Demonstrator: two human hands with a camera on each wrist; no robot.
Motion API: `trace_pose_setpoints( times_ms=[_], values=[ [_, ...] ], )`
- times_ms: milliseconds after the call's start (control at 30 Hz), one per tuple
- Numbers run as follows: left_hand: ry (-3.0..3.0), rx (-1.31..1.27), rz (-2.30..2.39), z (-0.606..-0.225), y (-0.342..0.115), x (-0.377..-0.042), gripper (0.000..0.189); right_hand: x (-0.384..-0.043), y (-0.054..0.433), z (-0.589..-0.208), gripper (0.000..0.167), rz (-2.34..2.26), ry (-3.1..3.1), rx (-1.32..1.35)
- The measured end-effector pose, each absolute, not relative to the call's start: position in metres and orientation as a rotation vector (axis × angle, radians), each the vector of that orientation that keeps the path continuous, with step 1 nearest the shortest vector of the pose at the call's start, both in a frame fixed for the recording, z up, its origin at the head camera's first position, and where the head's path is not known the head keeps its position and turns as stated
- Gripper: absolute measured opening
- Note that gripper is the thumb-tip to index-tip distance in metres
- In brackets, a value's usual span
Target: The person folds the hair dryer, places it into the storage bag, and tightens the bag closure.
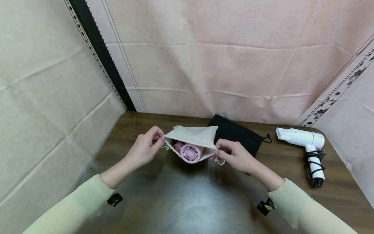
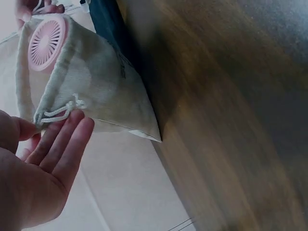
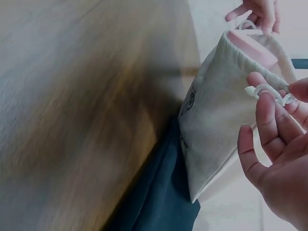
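Observation:
A cream drawstring bag (image 1: 195,135) is held with its mouth spread toward me. Inside its opening sits a pink hair dryer-like device, its round slotted grille (image 1: 190,154) facing out; the rest of it is mostly hidden by cloth. My left hand (image 1: 147,146) pinches the left corner of the bag's mouth, beside a white drawstring loop (image 2: 60,113). At the opposite corner my right hand (image 1: 235,154) pinches the rim, with another white cord (image 3: 269,92) against its fingers. Dark print marks show on the bag's side in the right wrist view.
Behind the bag lies a black drawstring pouch (image 1: 238,131) on the wooden table (image 1: 181,201). A white hair dryer (image 1: 304,138) with its black cord wrapped round the handle lies at the right. Pale cloth (image 1: 233,58) hangs along the table's back and sides.

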State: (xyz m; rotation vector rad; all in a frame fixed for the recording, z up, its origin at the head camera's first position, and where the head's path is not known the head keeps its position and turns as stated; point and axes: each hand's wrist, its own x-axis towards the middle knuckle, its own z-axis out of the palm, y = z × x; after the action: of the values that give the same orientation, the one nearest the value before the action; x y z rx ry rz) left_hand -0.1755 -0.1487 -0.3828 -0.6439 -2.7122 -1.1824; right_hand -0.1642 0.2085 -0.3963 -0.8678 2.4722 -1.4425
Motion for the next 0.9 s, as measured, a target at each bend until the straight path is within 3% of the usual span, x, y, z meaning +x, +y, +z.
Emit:
trace_pose_setpoints(
  times_ms=[567,900],
  values=[
    [-2.621,-0.495,-1.911,-0.381,-0.156,-0.183,0.009,-0.165,0.207,-0.380,0.015,-1.503,2.478,-0.938],
    [-2.612,-0.388,-2.284,-0.401,-0.157,-0.178,0.021,-0.160,0.209,-0.390,0.013,-1.419,2.491,-0.932]
  ],
)
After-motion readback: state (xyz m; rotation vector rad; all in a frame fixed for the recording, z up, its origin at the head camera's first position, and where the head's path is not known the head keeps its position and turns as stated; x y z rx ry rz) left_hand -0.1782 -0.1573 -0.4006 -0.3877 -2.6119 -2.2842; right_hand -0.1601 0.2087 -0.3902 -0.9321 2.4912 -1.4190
